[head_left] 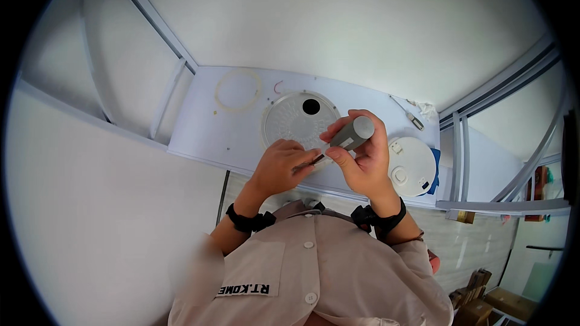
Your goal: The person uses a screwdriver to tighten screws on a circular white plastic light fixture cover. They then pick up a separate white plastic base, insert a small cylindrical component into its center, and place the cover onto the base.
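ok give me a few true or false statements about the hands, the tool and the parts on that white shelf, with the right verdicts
1. The right hand grips a grey-handled screwdriver. True.
2. The left hand rests flat on the ring-shaped gasket. False: its fingers are at the screwdriver's tip, and the gasket lies apart at the far left of the white shelf.
3. The round perforated disc has a dark hole in it. True.
4. The white round cover sits to the left of the disc. False: it lies to the right, beside the right hand.
5. Both wrists wear black bands. True.
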{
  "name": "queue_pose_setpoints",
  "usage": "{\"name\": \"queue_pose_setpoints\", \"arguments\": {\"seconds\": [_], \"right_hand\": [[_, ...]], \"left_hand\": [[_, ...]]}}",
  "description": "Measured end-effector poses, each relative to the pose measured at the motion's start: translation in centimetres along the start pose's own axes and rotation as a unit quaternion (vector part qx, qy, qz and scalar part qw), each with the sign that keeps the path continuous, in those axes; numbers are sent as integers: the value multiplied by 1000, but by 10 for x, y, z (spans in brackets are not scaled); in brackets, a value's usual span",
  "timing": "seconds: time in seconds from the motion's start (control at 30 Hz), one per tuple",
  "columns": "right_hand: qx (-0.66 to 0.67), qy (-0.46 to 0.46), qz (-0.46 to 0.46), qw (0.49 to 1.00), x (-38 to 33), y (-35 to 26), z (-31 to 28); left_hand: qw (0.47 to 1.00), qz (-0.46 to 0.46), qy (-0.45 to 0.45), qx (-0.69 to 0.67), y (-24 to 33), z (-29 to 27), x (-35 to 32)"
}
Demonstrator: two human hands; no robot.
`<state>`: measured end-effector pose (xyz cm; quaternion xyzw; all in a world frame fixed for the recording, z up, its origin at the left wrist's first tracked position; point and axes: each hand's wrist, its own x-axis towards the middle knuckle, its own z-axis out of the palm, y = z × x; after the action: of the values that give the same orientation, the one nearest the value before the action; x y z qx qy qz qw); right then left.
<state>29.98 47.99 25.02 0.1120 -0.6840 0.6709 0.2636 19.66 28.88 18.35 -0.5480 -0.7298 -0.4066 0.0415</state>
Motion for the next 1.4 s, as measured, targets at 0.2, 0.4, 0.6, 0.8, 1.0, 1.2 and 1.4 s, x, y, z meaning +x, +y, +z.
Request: {"name": "queue_pose_setpoints", "arguments": {"seconds": [0.2, 0.4, 0.6, 0.8, 1.0, 1.2, 1.4], "right_hand": [[-6, -2, -5, 1000, -3, 3, 2], [-25, 3, -22, 999, -3, 4, 3], [-76, -8, -55, 996, -3, 6, 4], [-98, -7, -95, 991, -1, 7, 7], [-104, -17, -107, 989, -4, 7, 6], [-111, -22, -115, 987, -5, 9, 7], [-206, -33, -165, 964, -6, 10, 4]], "left_hand": [[999, -12, 8, -36, -2, 3, -3], [999, -30, -7, -36, 0, 0, -4], [999, -31, -10, -37, -1, -1, -5], [998, -47, 20, -42, 0, 2, -9], [998, -16, 50, -24, -3, 6, -10], [998, -21, 50, -19, -1, 4, -9], [998, -36, 36, -21, 0, 1, -7]]}}
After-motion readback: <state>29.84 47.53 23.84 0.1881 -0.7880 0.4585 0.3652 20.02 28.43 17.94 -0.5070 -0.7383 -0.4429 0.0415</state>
